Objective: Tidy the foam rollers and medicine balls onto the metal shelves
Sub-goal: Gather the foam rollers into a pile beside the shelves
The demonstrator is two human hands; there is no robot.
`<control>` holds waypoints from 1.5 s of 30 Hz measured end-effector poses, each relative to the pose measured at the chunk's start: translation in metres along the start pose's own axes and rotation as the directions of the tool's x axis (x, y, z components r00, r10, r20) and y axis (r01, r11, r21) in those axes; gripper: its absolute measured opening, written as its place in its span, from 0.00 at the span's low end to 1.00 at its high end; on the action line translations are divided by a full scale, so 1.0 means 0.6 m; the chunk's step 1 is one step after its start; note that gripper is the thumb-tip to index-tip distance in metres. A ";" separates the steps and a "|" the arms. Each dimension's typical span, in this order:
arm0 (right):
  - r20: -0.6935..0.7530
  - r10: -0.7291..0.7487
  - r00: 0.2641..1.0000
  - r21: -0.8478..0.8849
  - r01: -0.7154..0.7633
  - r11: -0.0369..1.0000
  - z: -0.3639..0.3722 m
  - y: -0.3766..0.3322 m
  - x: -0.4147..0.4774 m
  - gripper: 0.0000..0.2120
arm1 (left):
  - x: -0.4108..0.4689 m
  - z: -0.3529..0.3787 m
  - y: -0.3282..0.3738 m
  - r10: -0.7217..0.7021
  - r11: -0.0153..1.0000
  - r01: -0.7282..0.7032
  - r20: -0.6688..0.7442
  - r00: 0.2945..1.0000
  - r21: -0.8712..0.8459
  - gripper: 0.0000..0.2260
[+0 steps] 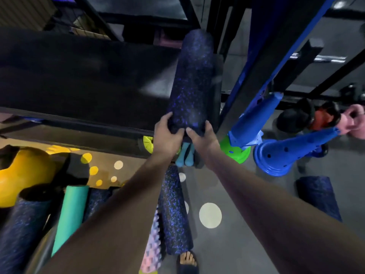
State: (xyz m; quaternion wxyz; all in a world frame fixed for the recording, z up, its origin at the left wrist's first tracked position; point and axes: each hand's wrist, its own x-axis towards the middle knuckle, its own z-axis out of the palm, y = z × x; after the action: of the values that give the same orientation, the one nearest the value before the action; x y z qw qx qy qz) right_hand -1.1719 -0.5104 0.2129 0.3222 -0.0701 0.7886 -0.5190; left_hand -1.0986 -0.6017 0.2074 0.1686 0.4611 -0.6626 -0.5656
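Foam roller (192, 80), dark with blue flecks, lies lengthwise along the right end of the metal shelf (79, 76), pointing away from the person, with its near end reaching the shelf's front edge. Whether its whole weight rests on the black top I cannot tell. Both hands hold that near end. The left hand (167, 133) wraps the left side with curled fingers, and the right hand (201, 135) wraps the right side the same way. The two thumbs lie across the end, almost meeting. Both bare forearms stretch up from the bottom of the view. Just right of the roller stands a blue upright post (262, 46). Below the shelf edge, at the left, a yellow medicine ball (21, 175) sits on a lower level, and near it a teal roller (73, 212) lies between two more flecked rollers. A second flecked roller (173, 214) lies on the grey floor between the forearms, with a pink patterned roller (152, 250) touching its left side. A third flecked roller (318, 196) lies well apart on the floor at the right. Two blue cones (286, 151) lean beside a green cone base (237, 151) near the post. A pair of pale blue items (185, 153) shows just under the hands, too blurred to name. A foot in a dark sandal (187, 260) stands at the bottom edge.
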 end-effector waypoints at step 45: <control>-0.314 0.575 0.756 -0.187 -0.643 0.743 -0.907 0.839 -0.122 0.34 | -0.505 0.926 -0.304 -0.601 0.796 0.446 0.440 0.668 0.410 0.23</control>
State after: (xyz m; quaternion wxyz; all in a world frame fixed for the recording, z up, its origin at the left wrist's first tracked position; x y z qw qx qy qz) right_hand -1.3184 0.1702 -0.0520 0.3651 0.2098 0.8658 -0.2702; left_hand -1.2785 -0.0167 -0.0358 -0.2640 0.4690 -0.5894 -0.6025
